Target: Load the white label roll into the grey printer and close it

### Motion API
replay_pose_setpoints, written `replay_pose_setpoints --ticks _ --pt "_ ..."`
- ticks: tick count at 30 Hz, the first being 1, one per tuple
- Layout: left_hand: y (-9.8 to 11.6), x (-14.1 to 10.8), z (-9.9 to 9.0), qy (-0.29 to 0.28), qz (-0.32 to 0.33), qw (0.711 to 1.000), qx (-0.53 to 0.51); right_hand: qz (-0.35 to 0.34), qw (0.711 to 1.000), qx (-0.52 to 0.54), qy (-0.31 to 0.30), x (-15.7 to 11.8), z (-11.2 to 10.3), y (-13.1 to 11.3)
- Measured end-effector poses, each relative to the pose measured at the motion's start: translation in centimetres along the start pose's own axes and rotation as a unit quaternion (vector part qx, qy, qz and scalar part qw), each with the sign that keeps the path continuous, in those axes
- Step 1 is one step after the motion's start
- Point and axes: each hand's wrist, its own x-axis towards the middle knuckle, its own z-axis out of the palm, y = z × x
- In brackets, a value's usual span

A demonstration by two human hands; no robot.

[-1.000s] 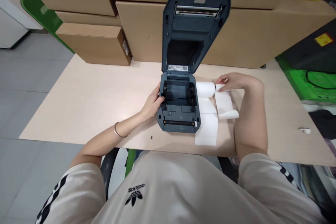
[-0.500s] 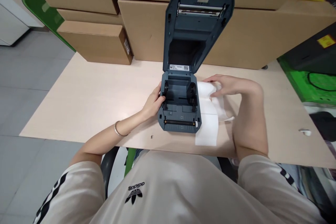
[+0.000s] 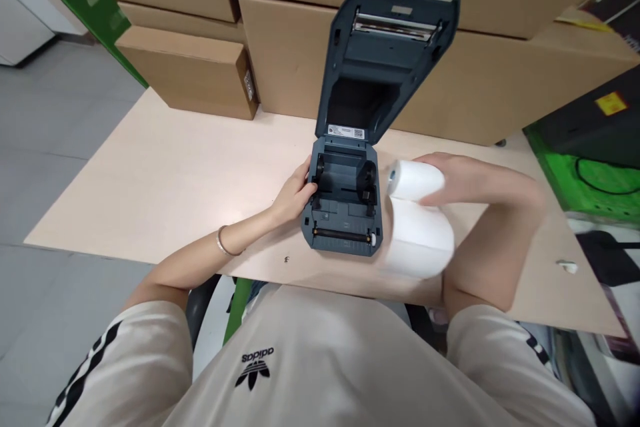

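Note:
A dark blue-grey label printer (image 3: 345, 217) stands on the table, its lid (image 3: 373, 73) raised and its inner bay showing no roll. My left hand (image 3: 295, 193) grips the printer's left side, with the thumb on the upper edge. To the right of the printer, my right hand (image 3: 440, 177) holds a roll of white label paper (image 3: 417, 178) by its right end. A loose length of white paper (image 3: 420, 240) hangs from the roll and curves over the table towards the front. The roll and the printer are apart.
Large cardboard boxes (image 3: 290, 53) line the back of the table (image 3: 200, 173). A flatter box (image 3: 187, 73) is at the back left. A small white object (image 3: 567, 267) lies at the right, and a tiny dark piece (image 3: 287, 259) near the front edge.
My right hand has lifted the paper roll off the table and moved it right, and the loose paper now curves out. My left hand still grips the printer. The view has shifted slightly.

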Motion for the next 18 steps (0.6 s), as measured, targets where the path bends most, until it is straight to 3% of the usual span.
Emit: replay_pose_setpoints --ticks 3,5,10,14,18 --pt "-0.4 -0.1 0.1 0.003 -0.005 1.0 -0.003 -0.042 0.999 0.026 -0.004 -2.2 -1.0 -2.0" --pt "-0.5 -0.1 0.1 0.001 0.001 1.0 -0.002 -0.046 0.998 0.02 0.045 -2.5 -0.8 -3.8" --pt "-0.5 -0.1 0.1 0.004 -0.003 1.0 0.007 -0.078 0.981 -0.039 0.174 0.6 2.2 -7.5" --pt "-0.5 -0.1 0.1 0.002 -0.008 1.0 -0.003 -0.107 0.974 -0.059 0.191 3.4 4.4 -8.2" --pt "-0.3 -0.1 0.2 -0.001 -0.003 1.0 -0.007 -0.119 0.969 -0.061 0.208 4.4 5.5 -7.8"
